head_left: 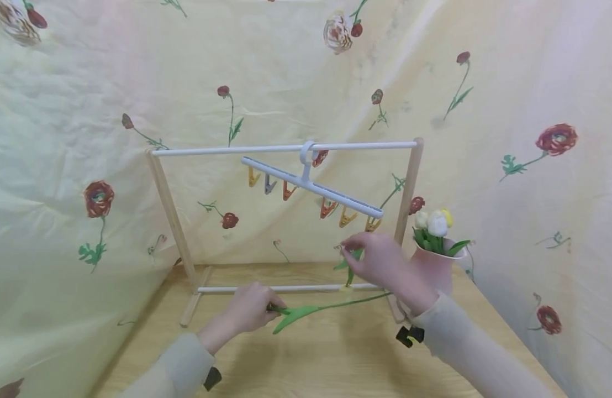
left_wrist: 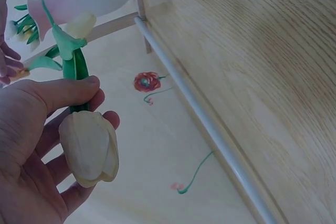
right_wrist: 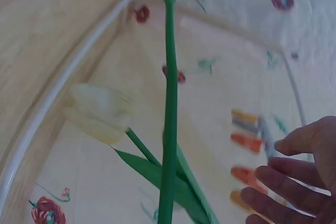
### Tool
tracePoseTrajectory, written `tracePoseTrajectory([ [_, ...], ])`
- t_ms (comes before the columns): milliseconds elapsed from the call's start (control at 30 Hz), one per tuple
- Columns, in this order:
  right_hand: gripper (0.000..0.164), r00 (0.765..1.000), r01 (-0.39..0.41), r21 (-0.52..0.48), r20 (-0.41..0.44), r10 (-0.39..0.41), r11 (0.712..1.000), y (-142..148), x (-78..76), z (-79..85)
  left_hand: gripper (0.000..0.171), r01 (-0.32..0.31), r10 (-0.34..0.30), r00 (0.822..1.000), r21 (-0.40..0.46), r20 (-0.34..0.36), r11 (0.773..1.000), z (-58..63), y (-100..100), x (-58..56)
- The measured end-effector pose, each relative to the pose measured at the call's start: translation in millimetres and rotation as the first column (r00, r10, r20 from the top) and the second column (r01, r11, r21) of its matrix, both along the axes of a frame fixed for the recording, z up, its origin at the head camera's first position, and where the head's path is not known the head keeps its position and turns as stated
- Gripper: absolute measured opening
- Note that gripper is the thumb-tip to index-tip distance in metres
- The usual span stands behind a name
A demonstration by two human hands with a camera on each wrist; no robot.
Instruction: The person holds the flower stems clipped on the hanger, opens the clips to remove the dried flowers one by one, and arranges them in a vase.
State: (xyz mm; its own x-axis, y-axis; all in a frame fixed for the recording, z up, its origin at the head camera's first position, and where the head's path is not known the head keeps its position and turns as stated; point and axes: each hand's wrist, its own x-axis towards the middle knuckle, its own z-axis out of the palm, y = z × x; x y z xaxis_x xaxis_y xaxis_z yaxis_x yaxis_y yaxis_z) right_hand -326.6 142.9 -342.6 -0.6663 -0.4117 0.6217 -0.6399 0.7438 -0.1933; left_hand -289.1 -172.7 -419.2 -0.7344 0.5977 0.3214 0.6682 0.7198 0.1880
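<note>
My left hand (head_left: 251,309) grips a white artificial tulip (left_wrist: 89,148) by the stem just below its bloom. Its green stem (head_left: 355,302) reaches right, beneath my right forearm. My right hand (head_left: 378,260) is raised under the low right end of a tilted white clip hanger (head_left: 306,183). In the right wrist view its fingers (right_wrist: 286,182) are spread and hold nothing. Beside that hand a second, pale tulip (right_wrist: 102,111) hangs bloom down below the rightmost yellow clip (head_left: 372,224). My hand hides its upper stem in the head view.
The hanger hooks over the white top rod (head_left: 211,150) of a wooden-legged rack standing on the wooden table (head_left: 306,359). Several coloured clips line the bar. A pink vase (head_left: 427,268) with tulips stands to the right. Flower-printed cloth (head_left: 286,66) surrounds the table.
</note>
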Motion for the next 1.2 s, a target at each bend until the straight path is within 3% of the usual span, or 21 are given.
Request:
tracePoseTrajectory([
  [200,0.023,0.988,-0.151,0.245,0.026,0.149,0.958,-23,23.8,-6.9,0.012,-0.006,0.006,1.000,-0.013,-0.013,1.000,2.2,0,-2.8],
  [433,0.020,0.965,-0.262,0.335,0.115,0.237,0.905,-40,30.3,-22.4,0.013,-0.010,0.010,1.000,-0.018,-0.012,1.000,3.4,1,-5.8],
  [800,0.008,0.941,-0.330,0.393,0.062,0.333,0.859,-58,36.3,-45.7,0.012,0.016,-0.016,1.000,-0.013,0.000,1.000,2.4,3,-5.3],
  [967,0.009,0.943,-0.327,0.406,0.087,0.320,0.853,-62,38.3,-49.3,0.011,0.018,-0.018,1.000,-0.013,0.008,1.000,3.1,4,-4.2],
  [1200,0.011,0.952,-0.295,0.429,0.055,0.301,0.854,-64,40.5,-50.3,0.011,0.009,-0.009,1.000,-0.026,-0.010,1.000,4.4,4,-2.6],
])
